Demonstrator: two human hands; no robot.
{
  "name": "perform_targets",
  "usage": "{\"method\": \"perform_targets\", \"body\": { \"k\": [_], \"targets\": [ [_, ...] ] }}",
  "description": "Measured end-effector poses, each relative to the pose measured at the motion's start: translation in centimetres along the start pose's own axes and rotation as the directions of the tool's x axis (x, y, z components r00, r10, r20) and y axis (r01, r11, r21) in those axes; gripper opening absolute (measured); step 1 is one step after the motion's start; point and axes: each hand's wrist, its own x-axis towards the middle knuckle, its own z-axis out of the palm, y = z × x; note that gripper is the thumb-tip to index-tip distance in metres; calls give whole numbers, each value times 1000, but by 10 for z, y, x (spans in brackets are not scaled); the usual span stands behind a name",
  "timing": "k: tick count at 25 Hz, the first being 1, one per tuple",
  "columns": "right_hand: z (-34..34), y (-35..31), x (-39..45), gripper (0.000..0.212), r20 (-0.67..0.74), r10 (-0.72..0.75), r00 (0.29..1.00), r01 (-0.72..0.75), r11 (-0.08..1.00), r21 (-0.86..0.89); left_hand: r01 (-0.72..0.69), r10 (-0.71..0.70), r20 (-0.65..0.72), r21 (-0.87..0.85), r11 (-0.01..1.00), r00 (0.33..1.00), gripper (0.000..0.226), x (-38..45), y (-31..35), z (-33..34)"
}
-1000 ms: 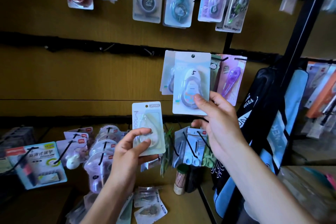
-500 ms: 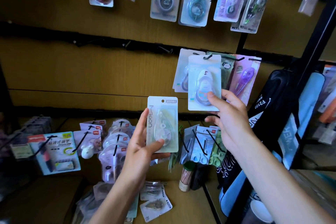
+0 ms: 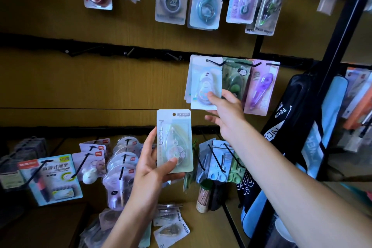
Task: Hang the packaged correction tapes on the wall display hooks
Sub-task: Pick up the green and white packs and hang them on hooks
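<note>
Now the left hand (image 3: 150,169) clamps a pale green tape pack (image 3: 174,141) upright below bare hooks (image 3: 128,52); the right hand (image 3: 225,112) pinches a white pack (image 3: 205,84) on its hook, crowded by a green pack (image 3: 235,78) alongside.

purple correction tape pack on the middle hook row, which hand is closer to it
Right. The right hand is just left of and below the purple pack, pinching the white pack two hooks over. The left hand is farther down-left, holding a green pack.

Wooden slatted wall (image 3: 80,82), black rails (image 3: 40,40)
</note>
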Motion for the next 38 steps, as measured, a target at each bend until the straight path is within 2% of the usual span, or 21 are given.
{"method": "perform_targets", "body": {
  "k": [4, 10, 15, 20, 33, 38],
  "targets": [
    [5, 4, 8, 52, -16, 20, 1000, -20, 999, 26, -6, 6, -3, -1, 1000, 1000, 77, 1, -1, -2],
    [0, 8, 15, 50, 10, 35, 999, -35, 998, 61, -4, 4, -15, 11, 1000, 1000, 75, 4, -3, -5],
    [-17, 2, 17, 18, 7, 46, 999, -47, 989, 143, 5, -5, -23, 0, 1000, 1000, 73, 1, 1, -6],
    [-27, 1, 15, 10, 7, 13, 1000, -14, 983, 184, 2, -3, -36, -16, 1000, 999, 75, 0, 1, -6],
    [-35, 0, 11, 25, -5, -29, 1000, 29, 969, 245, 16, -19, -58, -52, 999, 998, 71, -3, 3, -9],
    [-28, 11, 6, 37, 57, -29, 998, 23, 995, 96, 25, -28, -61, -55, 998, 998, 71, -3, 2, -9]
  ]
}}
